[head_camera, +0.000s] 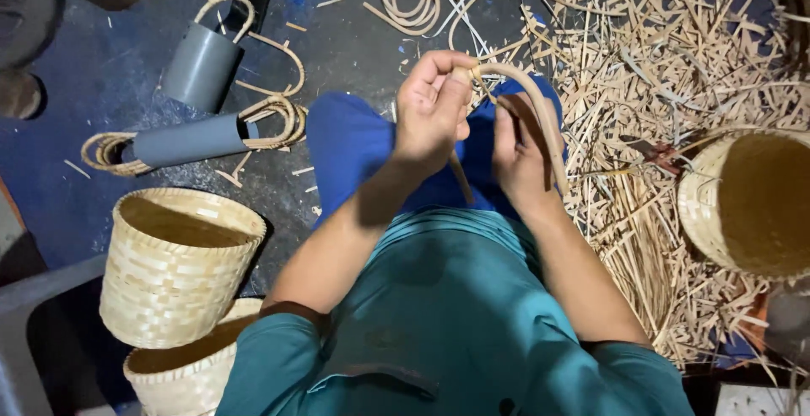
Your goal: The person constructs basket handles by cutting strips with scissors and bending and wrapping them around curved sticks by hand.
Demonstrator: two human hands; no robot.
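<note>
The left hand (432,108) has its fingers clamped on the top of a bent cane strip (531,99), held over the lap. The right hand (521,156) steadies the strip lower down, fingers together along it. Woven baskets (173,264) stand near left; loose strips (666,70) lie far right.

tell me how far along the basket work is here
Done, by the look of it: three woven baskets, two stacked at the left and one at the right. In hand: a bent cane strip, pinched at its top by the left hand and steadied by the right hand. Left, probably: cane hoops on grey tubes and a heap of loose strips.
</note>
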